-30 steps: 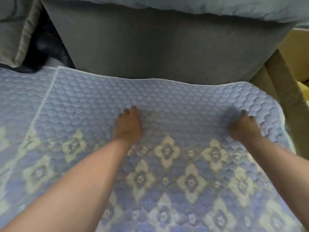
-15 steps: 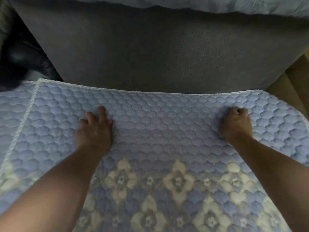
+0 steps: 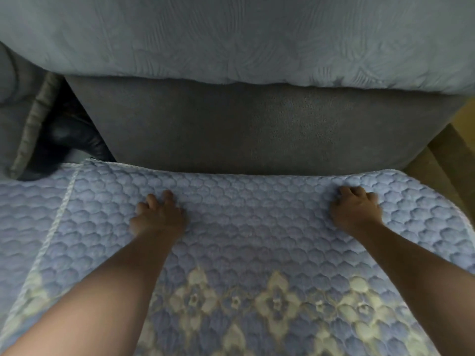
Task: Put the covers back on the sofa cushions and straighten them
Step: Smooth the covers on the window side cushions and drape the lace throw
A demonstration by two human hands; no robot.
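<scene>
A blue quilted cover (image 3: 257,222) with cream flower motifs lies over the seat cushion, its white-corded back edge against the grey back cushion (image 3: 257,129). My left hand (image 3: 158,217) presses on the cover left of centre, fingers spread and pointing toward the backrest. Near the cover's rounded back right corner, my right hand (image 3: 356,209) presses down with its fingers bent, their tips sinking into the quilting. Neither hand visibly holds a fold of fabric.
A blue-grey patterned cover (image 3: 231,39) hangs over the top of the backrest. A second quilted cover (image 3: 25,214) adjoins on the left. A dark gap with something black (image 3: 72,140) shows at the back left. Wooden frame (image 3: 449,155) borders the right.
Both hands slid back toward the backrest, and my left hand also shifted left. My right hand's fist has loosened, fingers now showing. The view tilted up, showing more backrest.
</scene>
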